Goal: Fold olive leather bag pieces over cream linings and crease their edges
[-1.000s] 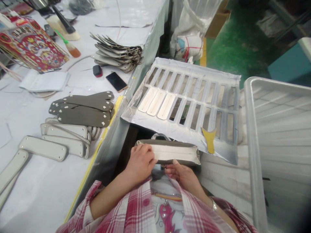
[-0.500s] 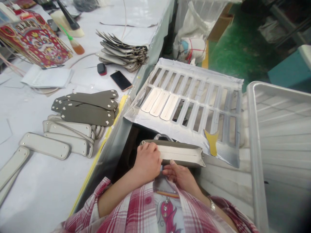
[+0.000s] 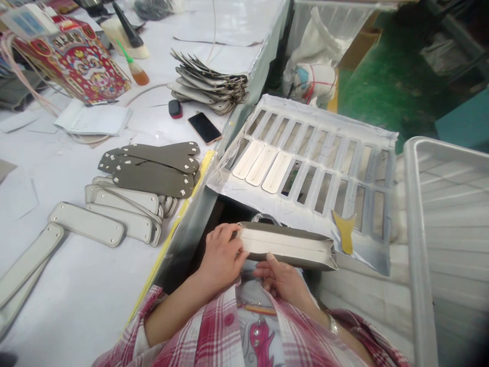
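My left hand (image 3: 222, 256) grips the left end of a folded leather strip (image 3: 288, 245), which has an olive-grey outside and a cream inside face with a lengthwise crease. My right hand (image 3: 278, 278) supports its lower edge near the middle, thumb on the rim, with the fingers partly hidden beneath. The strip lies nearly level above my lap. To the left on the white table, olive-grey leather strips (image 3: 155, 176) with small white tabs lie overlapping, next to cream-faced strips (image 3: 122, 214). A stack of curved strips (image 3: 208, 86) stands farther back.
A paint-streaked slotted masking rack (image 3: 313, 163) holding several cream pieces sits just beyond my hands, with a yellow scraper (image 3: 345, 232) on it. A metal tray (image 3: 420, 204) stands at right. A phone (image 3: 204, 127), brush (image 3: 132, 66) and red patterned box (image 3: 72, 61) lie on the table (image 3: 76, 285).
The view has drifted left, so the table and rack sit farther right in the picture. The strip has shifted right with my hands, which keep hold of it.
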A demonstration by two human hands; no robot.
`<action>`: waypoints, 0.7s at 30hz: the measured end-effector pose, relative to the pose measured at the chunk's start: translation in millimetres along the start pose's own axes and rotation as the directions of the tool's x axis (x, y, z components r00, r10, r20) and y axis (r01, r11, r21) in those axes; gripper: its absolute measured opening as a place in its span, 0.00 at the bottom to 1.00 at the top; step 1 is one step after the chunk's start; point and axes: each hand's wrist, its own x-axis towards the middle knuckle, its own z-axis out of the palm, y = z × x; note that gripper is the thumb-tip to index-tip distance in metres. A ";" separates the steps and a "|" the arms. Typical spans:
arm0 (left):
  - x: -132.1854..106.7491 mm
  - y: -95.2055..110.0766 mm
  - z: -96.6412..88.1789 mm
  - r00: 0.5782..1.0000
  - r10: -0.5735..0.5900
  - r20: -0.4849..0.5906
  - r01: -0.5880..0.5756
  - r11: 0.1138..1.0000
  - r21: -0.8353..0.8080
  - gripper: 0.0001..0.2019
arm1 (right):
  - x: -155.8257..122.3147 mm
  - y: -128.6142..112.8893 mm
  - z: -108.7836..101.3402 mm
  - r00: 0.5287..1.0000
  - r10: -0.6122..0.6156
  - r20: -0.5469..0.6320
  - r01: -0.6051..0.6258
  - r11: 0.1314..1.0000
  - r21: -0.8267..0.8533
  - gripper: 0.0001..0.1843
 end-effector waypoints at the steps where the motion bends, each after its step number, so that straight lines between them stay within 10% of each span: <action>1: -1.5 -3.8 -0.8 1.000 0.009 -0.003 -0.009 1.000 -0.020 0.06 | 0.5 -0.4 2.9 1.000 0.020 0.002 -0.020 1.000 0.005 0.17; 21: 1.7 -24.9 2.5 0.996 0.065 -0.067 -0.079 0.967 -0.241 0.06 | 14.1 -4.4 60.7 0.992 -0.038 0.122 0.036 0.999 0.019 0.24</action>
